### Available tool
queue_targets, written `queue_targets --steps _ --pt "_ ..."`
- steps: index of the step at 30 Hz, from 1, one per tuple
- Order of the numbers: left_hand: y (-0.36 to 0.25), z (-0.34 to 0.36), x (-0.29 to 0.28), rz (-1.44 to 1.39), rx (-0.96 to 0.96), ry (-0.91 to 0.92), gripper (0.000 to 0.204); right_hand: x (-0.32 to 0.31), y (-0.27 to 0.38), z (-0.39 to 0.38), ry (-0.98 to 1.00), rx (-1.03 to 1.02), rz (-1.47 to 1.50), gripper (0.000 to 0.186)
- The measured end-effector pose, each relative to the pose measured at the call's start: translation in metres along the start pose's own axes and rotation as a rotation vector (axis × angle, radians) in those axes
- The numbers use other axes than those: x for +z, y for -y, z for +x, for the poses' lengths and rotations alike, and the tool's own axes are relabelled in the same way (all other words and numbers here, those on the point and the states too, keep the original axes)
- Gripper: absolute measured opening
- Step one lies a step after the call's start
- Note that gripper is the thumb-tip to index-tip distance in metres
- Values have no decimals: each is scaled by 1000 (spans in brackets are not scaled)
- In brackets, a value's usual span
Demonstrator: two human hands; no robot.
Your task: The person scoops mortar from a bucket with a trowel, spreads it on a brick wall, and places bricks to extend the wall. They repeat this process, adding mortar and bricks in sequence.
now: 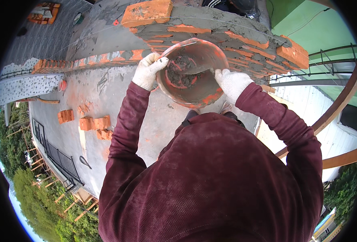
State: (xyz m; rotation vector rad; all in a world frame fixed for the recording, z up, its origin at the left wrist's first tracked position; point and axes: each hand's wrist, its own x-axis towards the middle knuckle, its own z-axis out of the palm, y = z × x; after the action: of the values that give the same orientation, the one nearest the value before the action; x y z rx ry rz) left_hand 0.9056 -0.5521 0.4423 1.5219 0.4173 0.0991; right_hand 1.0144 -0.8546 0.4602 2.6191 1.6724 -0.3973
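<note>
My left hand (149, 70), in a white work glove, grips the rim of an orange bucket (218, 54), thumb over the edge. The bucket is tilted so its inside shows, smeared with grey mortar, with a lump of wet mortar (182, 66) in it. My right hand (233, 82), also gloved, is closed at the opposite rim around what looks like the handle of a trowel (200, 76). The mortar-coated blade reaches into the bucket; the handle is mostly hidden in the glove. Just beyond the bucket rises a brick wall (235, 38) with mortar spread along its top.
One loose brick (148, 13) sits on the wall's left end, another brick (293, 52) on its right. A thin string (222, 21) runs along the wall. Several bricks (93, 123) lie on the concrete floor (142, 125) at left. Curved wooden beams (342, 101) stand at right.
</note>
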Motion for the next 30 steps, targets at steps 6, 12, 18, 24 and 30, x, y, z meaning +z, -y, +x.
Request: queue_targets --steps 6,12,18,24,30 --pt "-10 -17 -14 34 60 -73 18 3 18 6 134 -104 -12 28" --pt "-13 -34 -19 53 39 -132 16 -5 11 38 -210 -73 -136 50" --pt "-17 -48 -27 62 34 -193 15 3 20 16 127 -86 -84 36" --pt "-18 -53 -29 2 13 -191 17 -3 36 41 -69 -106 -130 41" --pt "-22 -60 -35 103 27 -203 23 -14 25 27 12 -151 40 48"
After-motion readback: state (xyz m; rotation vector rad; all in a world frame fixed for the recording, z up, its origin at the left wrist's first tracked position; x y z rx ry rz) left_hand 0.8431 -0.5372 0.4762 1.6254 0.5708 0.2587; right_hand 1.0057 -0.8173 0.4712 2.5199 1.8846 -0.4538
